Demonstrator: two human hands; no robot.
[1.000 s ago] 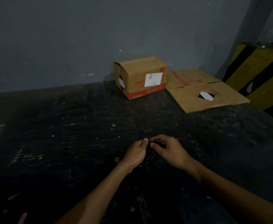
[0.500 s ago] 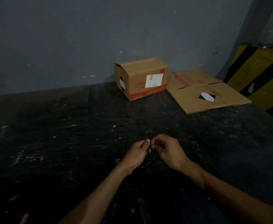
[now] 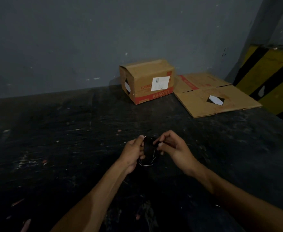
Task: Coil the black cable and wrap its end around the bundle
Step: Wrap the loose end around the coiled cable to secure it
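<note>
Above the middle of the dark worktop (image 3: 53,148), the left hand (image 3: 134,153) clamps the coiled black cable (image 3: 150,154); the right hand (image 3: 172,148), fingers pinched on its end, has drawn slightly away since a moment ago, probably tightening a wrap.

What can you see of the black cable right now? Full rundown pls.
The black cable is a thin, glossy cord gathered into a small bundle of loops, held just above the dark table between both hands. The left hand grips the bundle's left side; the right hand pinches a strand at its upper right. Light glints off the lower loops. Connectors and the loose end cannot be made out in the dim light, nor how many turns it has.
</note>
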